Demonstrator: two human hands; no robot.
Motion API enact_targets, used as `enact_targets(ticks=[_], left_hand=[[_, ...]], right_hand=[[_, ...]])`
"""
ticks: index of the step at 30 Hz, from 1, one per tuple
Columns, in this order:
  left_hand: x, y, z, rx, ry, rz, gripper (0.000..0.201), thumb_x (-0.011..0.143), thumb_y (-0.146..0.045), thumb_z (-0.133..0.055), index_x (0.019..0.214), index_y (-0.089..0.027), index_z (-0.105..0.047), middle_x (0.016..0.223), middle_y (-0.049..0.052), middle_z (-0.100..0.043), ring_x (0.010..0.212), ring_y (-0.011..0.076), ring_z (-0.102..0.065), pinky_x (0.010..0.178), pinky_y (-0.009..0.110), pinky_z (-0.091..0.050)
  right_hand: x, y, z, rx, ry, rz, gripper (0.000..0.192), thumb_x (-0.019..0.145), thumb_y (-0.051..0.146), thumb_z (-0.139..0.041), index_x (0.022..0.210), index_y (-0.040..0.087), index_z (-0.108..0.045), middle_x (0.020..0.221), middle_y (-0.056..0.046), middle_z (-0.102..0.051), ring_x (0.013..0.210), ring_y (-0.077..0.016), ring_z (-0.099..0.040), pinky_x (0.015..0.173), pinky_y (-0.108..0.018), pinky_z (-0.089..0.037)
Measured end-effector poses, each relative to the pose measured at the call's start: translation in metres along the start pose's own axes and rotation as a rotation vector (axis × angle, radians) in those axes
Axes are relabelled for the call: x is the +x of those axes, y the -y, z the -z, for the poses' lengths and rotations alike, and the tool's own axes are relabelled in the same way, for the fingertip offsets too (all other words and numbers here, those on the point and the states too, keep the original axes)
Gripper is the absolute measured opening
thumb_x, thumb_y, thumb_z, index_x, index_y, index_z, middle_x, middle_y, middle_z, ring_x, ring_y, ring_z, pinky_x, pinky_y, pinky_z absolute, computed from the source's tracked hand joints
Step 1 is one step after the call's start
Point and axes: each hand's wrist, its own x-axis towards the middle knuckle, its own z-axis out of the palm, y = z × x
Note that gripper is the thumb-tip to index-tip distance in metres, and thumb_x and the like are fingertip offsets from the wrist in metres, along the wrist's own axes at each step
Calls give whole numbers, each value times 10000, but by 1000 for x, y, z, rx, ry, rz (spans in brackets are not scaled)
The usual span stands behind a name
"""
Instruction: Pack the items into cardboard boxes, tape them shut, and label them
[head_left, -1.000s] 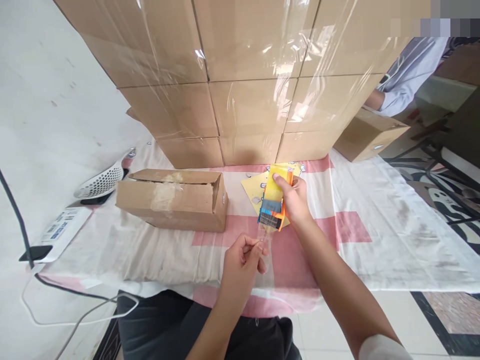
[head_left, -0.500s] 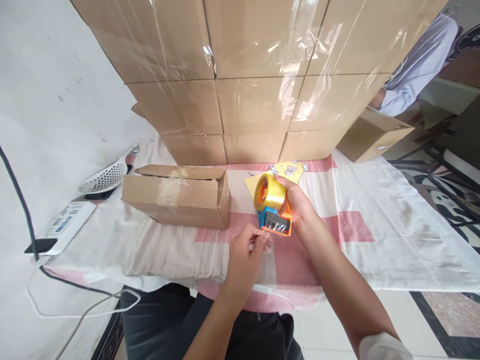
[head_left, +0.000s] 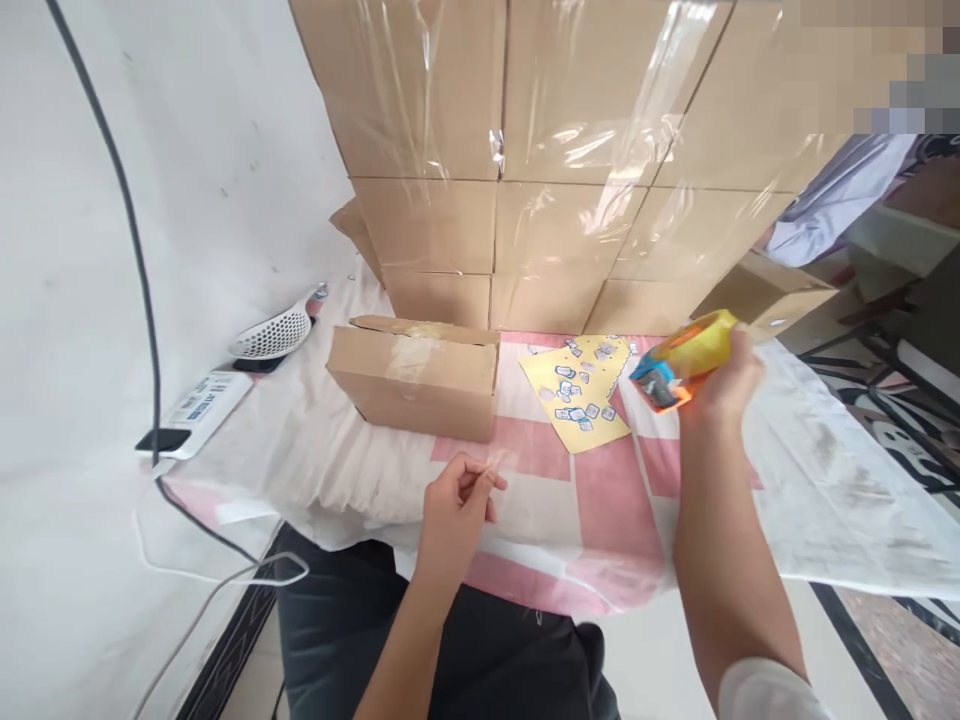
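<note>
My right hand (head_left: 726, 385) grips a tape dispenser (head_left: 666, 370) with a yellow roll and an orange and blue frame, held over the right part of the table. My left hand (head_left: 461, 500) is pinched closed near the table's front. A small bit of clear tape (head_left: 495, 462) shows at its fingertips; whether it runs on to the dispenser I cannot tell. Beyond that hand sits a closed cardboard box (head_left: 416, 385), tape across its top. Between the box and the dispenser lies a yellow sheet (head_left: 581, 395) with small printed stickers or pictures on it.
Behind rises a stack of cardboard boxes (head_left: 559, 230) under clear film. To the left are a white perforated holder (head_left: 274, 335), a white power strip (head_left: 214, 400) and a dark cable (head_left: 139, 230). A person's sleeve (head_left: 821, 215) and another box (head_left: 769, 285) are at right.
My right hand has carried the tape dispenser away to the right, apart from my left hand, uncovering the yellow sheet. The left hand stays pinched. The view has shifted left.
</note>
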Motion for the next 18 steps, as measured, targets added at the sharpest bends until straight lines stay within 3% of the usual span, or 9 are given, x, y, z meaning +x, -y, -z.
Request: enact_targets(ticks=[2, 3, 8, 11, 14, 18], left_hand=[[-4, -5, 1, -42, -11, -13, 253, 896, -396, -660, 789, -186, -569, 823, 30, -735, 467, 69, -539, 480, 205, -418], [-6, -7, 1, -58, -22, -16, 261, 894, -400, -663, 785, -185, -564, 817, 30, -734, 460, 66, -532, 473, 203, -413], [-8, -5, 13, -90, -37, -26, 276, 884, -425, -678, 801, -186, -568, 810, 34, -743, 458, 70, -529, 479, 209, -439], [-4, -1, 27, -92, -80, -35, 293, 867, -442, -694, 799, -185, -571, 827, 47, -758, 454, 72, -529, 475, 211, -442], [1, 4, 43, -86, -129, -35, 323, 848, -474, -710, 799, -181, -581, 841, 57, -763, 452, 73, -528, 469, 214, -442], [4, 13, 61, -98, -201, -52, 361, 828, -509, -731, 802, -180, -585, 826, 53, -761, 447, 70, -516, 471, 215, -442]], right_hand=[[-9, -10, -11, 79, -158, -17, 213, 830, 445, -679, 831, 251, -591, 855, -46, -678, 883, -226, -723, 739, -356, -590], [-14, -15, -16, 87, -166, -33, 221, 792, 412, -733, 813, 235, -603, 822, -38, -673, 814, -209, -715, 708, -338, -582], [-30, -22, -36, 71, 64, -115, 296, 765, 460, -750, 866, 204, -641, 756, -30, -714, 672, -187, -699, 645, -328, -582], [-36, -9, -53, 81, 286, -161, 353, 770, 508, -747, 902, 192, -663, 763, -48, -734, 685, -210, -701, 664, -358, -592], [-36, 11, -79, 20, 608, -232, 348, 771, 499, -764, 938, 209, -669, 820, -61, -751, 763, -226, -706, 687, -350, -583], [-23, 25, -121, -304, 1074, -333, 285, 639, 307, -796, 865, 199, -660, 775, -45, -723, 728, -225, -675, 642, -321, -539]])
